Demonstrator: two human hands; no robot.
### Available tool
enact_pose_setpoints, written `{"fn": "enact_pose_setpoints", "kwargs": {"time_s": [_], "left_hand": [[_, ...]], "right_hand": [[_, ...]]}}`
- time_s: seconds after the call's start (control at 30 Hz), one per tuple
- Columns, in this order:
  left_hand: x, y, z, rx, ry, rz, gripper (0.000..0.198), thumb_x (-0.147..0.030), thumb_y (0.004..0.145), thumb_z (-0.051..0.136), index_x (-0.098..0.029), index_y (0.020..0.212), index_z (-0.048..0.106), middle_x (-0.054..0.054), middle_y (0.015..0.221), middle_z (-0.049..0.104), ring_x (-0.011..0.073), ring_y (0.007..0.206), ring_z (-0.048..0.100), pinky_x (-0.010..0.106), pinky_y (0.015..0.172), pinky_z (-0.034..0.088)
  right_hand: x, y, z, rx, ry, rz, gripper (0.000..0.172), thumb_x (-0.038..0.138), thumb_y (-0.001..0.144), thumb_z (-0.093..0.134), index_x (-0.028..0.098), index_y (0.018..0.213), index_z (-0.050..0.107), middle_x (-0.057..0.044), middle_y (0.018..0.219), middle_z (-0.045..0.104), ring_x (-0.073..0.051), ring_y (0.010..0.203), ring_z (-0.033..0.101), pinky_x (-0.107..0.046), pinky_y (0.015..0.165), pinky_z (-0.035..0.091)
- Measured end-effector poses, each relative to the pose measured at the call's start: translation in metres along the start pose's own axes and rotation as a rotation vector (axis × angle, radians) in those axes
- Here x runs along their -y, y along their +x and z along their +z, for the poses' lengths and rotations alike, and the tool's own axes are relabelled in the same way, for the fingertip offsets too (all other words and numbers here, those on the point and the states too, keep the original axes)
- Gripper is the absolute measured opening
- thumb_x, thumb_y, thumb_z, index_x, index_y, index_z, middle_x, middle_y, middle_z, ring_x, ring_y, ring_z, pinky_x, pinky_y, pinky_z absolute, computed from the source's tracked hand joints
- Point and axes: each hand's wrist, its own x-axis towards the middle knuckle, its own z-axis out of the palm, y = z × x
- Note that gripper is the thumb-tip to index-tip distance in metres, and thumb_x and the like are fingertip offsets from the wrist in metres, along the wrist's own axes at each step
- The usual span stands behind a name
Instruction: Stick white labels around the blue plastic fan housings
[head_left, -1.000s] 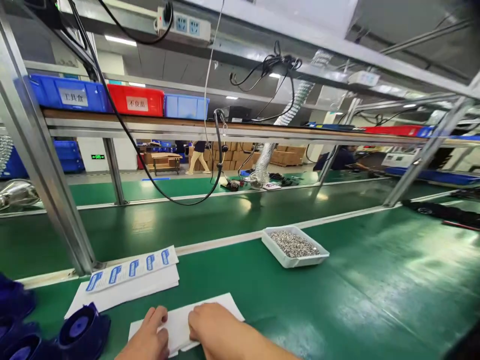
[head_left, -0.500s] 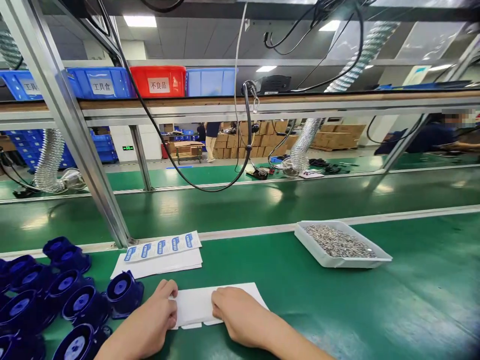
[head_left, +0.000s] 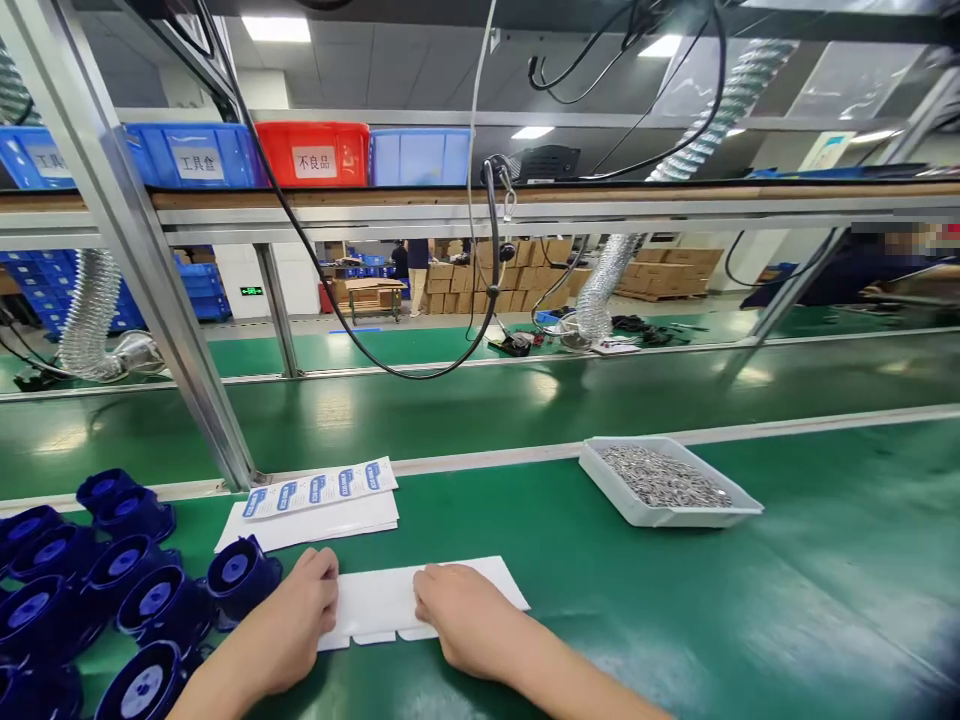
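Observation:
A strip of white paper [head_left: 375, 597] lies on the green work surface in front of me, with cut flaps along its near edge. My left hand [head_left: 289, 620] is closed on its left end, thumb and fingers curled together. Farther right, my right hand [head_left: 472, 615] has its fingers bent and pressed on the same paper; their tips are hidden. Just beyond lies a sheet of blue-and-white labels [head_left: 322, 488] on top of plain white sheets [head_left: 315, 526]. A dark blue round plastic housing [head_left: 238, 580] stands left of my left hand.
Several more blue housings [head_left: 120, 565] crowd the left side. A white tray [head_left: 660, 515] of small metal pieces stands at right. A metal post [head_left: 176, 270] rises at left, and a black cable [head_left: 382, 368] hangs in front. Bins [head_left: 311, 155] line the shelf above. Another person is at far right.
The paper and both hands sit slightly farther left in view, as does the whole scene. Slightly more of the paper shows between the hands, and its near flaps are plainer. Both hands stay on it.

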Motion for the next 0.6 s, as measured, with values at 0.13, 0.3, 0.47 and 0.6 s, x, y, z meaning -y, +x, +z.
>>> {"fn": "enact_pose_setpoints", "kwargs": {"time_s": [0.13,0.3,0.47,0.6], "left_hand": [[0.006,0.005,0.008,-0.008,-0.011,0.025,0.027,-0.002,0.098,0.037,-0.016,0.085,0.056,0.013,0.118,0.057,0.0281,0.11,0.055,0.048,0.1,0.049],[0.015,0.005,0.021,-0.118,-0.043,0.059,0.022,-0.007,0.096,0.043,-0.019,0.082,0.056,0.011,0.113,0.058,0.0264,0.103,0.056,0.043,0.093,0.051],[0.02,0.006,0.028,-0.185,-0.055,0.08,0.023,-0.012,0.096,0.043,-0.021,0.078,0.054,0.01,0.109,0.059,0.026,0.098,0.055,0.041,0.087,0.052],[0.024,0.008,0.031,-0.185,-0.066,0.093,0.023,-0.015,0.098,0.04,-0.021,0.078,0.049,0.009,0.108,0.057,0.0265,0.099,0.055,0.042,0.087,0.051]], "right_hand": [[-0.027,-0.014,-0.019,-0.006,0.1,0.036,0.019,0.039,0.097,0.072,0.021,0.098,0.079,-0.007,0.103,0.08,-0.025,0.095,0.073,-0.029,0.073,0.044],[-0.065,-0.038,-0.037,0.033,0.162,0.08,0.026,0.037,0.081,0.09,0.025,0.101,0.081,-0.002,0.106,0.079,-0.022,0.1,0.073,-0.024,0.072,0.047],[-0.06,-0.033,-0.03,0.073,0.07,0.101,0.015,0.016,0.095,0.066,0.018,0.091,0.08,-0.009,0.102,0.078,-0.025,0.101,0.073,-0.029,0.079,0.049],[-0.048,-0.025,-0.021,0.092,-0.054,0.163,0.021,0.008,0.096,0.06,0.005,0.106,0.077,-0.023,0.112,0.074,-0.034,0.103,0.072,-0.038,0.085,0.049]]}}
